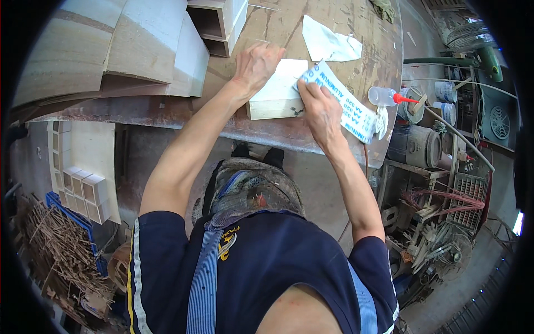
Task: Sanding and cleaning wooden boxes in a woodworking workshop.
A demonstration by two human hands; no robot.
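A small pale wooden box [275,108] with a white top lies on the worktable in front of me. My left hand [257,65] is closed at its far left corner, with the fingers curled down over the edge; their tips are hidden. At the right end of the box, my right hand [321,106] grips a sheet of sandpaper [350,106], pressing it against the box. The sheet's white, blue-printed back faces up and its loose end trails to the right over the table.
Larger wooden boxes [139,44] crowd the table's left side, near open-fronted boxes [218,22]. Beyond the work lies a white sheet [328,42]. A clear squeeze bottle with a red nozzle [384,97] rests near the right edge. Buckets [411,145] and a cluttered rack [445,195] stand right.
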